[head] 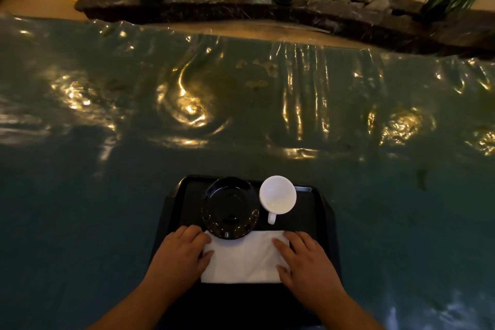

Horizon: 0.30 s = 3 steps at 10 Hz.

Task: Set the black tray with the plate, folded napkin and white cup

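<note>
Both hands are flat on the folded napkin point(242, 258) — left hand point(180, 252) pressing its left edge, right hand point(308, 262) on the right, fingers spread, no real grip on anything. Just beyond the fingertips sit the black plate point(230, 207), its rim overlapping the napkin, and the white cup point(277, 195), all on the black tray point(318, 211). Looks like final smoothing; next move probably just calls for lifting off gently so the napkin doesn't shift on the surface.

No readable text anywhere.

The black tray point(318, 211), plate point(230, 207), white cup point(277, 194) and napkin point(242, 260) carry no legible lettering, label, brand, number or sign.
</note>
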Tool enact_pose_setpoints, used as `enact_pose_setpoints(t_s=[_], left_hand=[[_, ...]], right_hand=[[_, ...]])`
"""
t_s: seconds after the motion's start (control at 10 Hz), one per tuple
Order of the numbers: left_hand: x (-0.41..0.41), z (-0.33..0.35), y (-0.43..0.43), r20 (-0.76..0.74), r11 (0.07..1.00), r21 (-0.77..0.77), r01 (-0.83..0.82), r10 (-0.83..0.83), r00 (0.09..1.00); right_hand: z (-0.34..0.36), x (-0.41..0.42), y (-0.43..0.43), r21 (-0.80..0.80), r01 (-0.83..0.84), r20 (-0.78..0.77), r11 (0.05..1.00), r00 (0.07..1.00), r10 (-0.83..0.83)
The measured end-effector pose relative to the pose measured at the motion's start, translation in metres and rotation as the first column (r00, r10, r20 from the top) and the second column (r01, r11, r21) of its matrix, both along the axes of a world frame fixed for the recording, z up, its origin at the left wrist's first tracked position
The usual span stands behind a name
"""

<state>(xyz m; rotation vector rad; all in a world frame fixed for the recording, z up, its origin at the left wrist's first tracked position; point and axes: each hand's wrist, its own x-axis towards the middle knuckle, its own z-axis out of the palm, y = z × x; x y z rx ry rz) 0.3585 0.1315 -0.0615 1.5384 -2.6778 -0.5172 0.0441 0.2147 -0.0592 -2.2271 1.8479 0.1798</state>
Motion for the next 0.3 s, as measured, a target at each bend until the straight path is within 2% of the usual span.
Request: enact_pose_setpoints(t_s=[0.3], left_hand=[[0.0,0.019,-0.017,-0.089,0.991,-0.016,-0.136,0.134,0.987]], right_hand=[[0.031,0.008,-0.023,-0.109,0.101,0.158,0.989,0.984,-0.084]])
